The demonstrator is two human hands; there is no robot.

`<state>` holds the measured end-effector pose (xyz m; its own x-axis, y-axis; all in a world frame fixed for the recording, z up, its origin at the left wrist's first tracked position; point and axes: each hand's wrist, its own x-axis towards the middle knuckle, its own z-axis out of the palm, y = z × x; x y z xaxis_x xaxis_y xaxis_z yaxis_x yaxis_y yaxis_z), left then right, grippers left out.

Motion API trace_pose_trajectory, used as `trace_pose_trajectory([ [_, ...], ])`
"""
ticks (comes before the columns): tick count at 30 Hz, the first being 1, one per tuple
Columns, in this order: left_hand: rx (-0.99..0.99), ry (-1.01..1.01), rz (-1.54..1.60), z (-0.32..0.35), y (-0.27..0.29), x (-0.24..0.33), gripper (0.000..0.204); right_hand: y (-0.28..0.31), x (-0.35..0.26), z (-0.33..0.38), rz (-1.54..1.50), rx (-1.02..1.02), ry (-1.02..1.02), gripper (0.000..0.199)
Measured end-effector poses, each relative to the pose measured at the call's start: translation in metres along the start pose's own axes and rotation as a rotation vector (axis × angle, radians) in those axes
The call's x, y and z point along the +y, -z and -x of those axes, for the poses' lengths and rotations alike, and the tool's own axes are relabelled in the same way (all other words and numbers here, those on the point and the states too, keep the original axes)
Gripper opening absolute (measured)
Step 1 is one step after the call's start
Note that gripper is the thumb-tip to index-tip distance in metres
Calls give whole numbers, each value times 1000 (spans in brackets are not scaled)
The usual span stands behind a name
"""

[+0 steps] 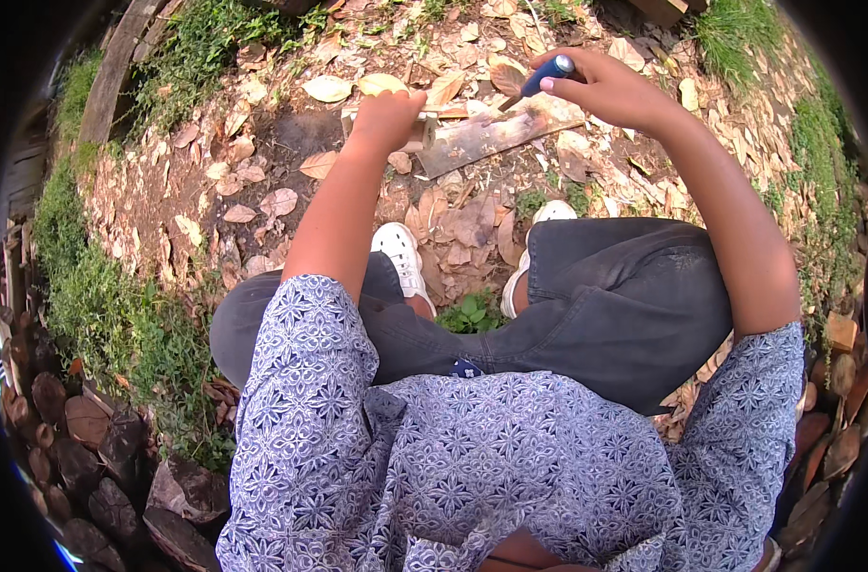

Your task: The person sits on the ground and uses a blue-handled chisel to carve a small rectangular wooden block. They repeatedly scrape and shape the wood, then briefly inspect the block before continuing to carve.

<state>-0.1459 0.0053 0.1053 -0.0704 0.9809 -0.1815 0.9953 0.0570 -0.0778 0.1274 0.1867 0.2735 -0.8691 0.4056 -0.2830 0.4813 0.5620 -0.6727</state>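
Note:
My left hand [386, 118] is closed round a small pale wooden piece [424, 132], whose right end shows past the fingers. That piece rests at the left end of a flat, weathered board [477, 143] on the ground. My right hand [613, 88] grips a blue-handled chisel [546, 76] with a metal cap on its butt. Its shaft slants down and left, with the tip close over the board; whether it touches cannot be made out. Most of the left fingers are hidden behind the hand.
Dry leaves [279, 202] lie over the soil around the board. My white clogs [400, 253] stand just nearer than it, with a small green plant [472, 313] between them. Stacked logs [110, 505] are at the near left; a timber beam [110, 81] lies far left.

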Motion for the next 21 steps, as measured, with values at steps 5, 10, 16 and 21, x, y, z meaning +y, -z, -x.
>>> trace_pose_trajectory([
  [5, -40, 145, 207, 11, -49, 14, 39, -26, 28, -19, 15, -20, 36, 34],
  [10, -40, 177, 244, 25, -89, 8, 39, -44, 26, -39, 100, -102, 66, 40],
  [16, 34, 228, 341, 30, -94, 13, 37, -64, 13, -42, 110, -160, 131, 42],
  [21, 34, 156, 361, 23, -83, 27, 41, -78, 19, -42, 112, -191, 126, 38],
])
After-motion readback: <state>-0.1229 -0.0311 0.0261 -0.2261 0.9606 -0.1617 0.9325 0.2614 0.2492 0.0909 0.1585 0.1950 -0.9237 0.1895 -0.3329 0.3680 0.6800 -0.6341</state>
